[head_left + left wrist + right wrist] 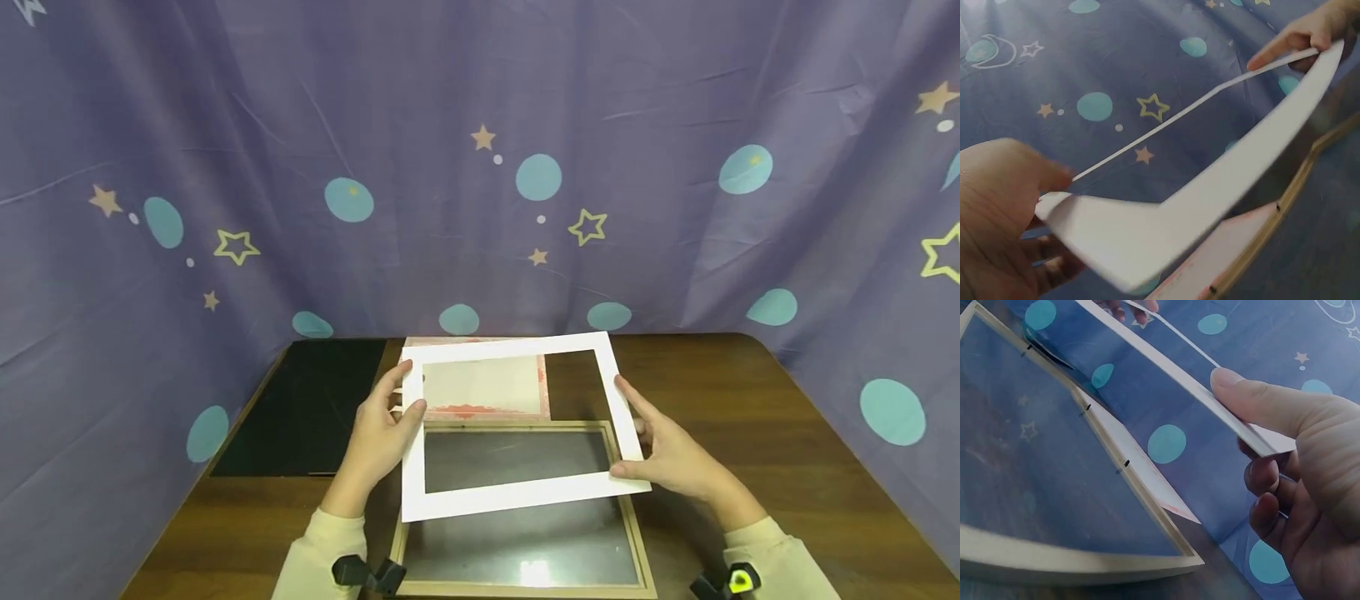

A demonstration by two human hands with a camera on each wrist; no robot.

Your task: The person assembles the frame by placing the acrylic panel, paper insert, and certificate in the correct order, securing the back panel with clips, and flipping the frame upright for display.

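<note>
A white picture mat (517, 495), a flat card border with a rectangular opening, is held tilted above the table. My left hand (381, 433) pinches its left side between thumb and fingers. On the opposite side my right hand (671, 450) grips the lower right part, thumb on the front and fingers behind, as the right wrist view shows with the mat (1210, 403). Below lies a light wooden picture frame (641, 550) with a glossy pane (517, 550); small dark tabs (1127, 463) stand along its inner edge. The mat hides part of the frame.
Behind the frame lies a cream paper sheet (480, 383) with a red-patterned border, partly covered by the mat. A dark green board (300, 408) lies at the table's left. The wooden table (720, 375) meets a purple curtain (450, 100) with stars and dots at the back.
</note>
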